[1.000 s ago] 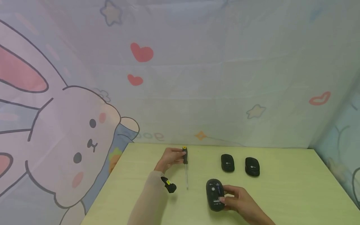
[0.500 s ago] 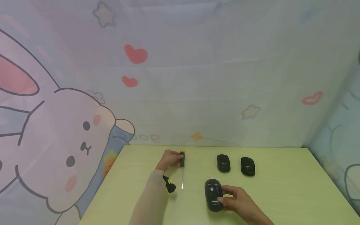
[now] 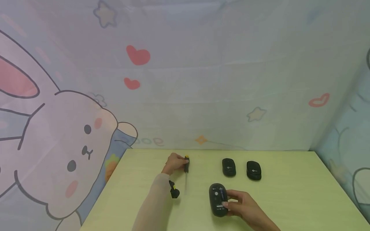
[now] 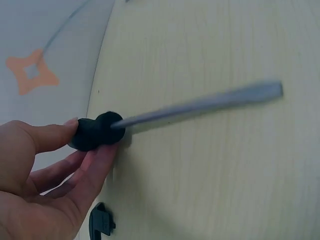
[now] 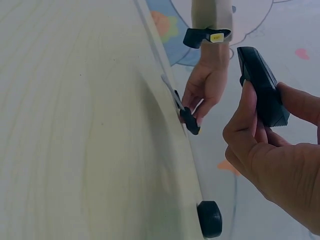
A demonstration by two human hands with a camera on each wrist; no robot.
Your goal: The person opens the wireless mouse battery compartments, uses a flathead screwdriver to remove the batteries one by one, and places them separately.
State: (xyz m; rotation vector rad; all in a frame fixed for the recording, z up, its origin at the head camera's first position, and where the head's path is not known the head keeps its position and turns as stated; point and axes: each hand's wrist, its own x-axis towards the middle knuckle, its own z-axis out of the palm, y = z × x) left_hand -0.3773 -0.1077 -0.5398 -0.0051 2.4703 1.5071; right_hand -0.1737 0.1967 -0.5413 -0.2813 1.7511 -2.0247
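Note:
My left hand (image 3: 174,163) pinches the black handle of a screwdriver (image 3: 186,165) near the back of the table. Its flat metal blade points toward the front in the head view, and shows large and flared at the tip in the left wrist view. With thumb and fingers, my right hand (image 3: 244,205) holds a black computer mouse (image 3: 217,199) by its right side, underside turned to the head camera. Held up off the tabletop, the same mouse (image 5: 262,87) appears edge-on in the right wrist view. Two more black mice lie behind it, one mouse (image 3: 229,167) left of the other mouse (image 3: 254,170).
The pale wooden table (image 3: 289,199) ends at a wall cloth (image 3: 185,106) printed with a rabbit, hearts and stars. A black strap mount (image 3: 174,189) sits on the left wrist. A small dark thing (image 4: 102,220) beside the left hand is unclear in kind.
The head view has shifted a little, so things appear farther left. The screwdriver's handle has sunk slightly and its tilt has changed. The right hand keeps holding the mouse in much the same place.

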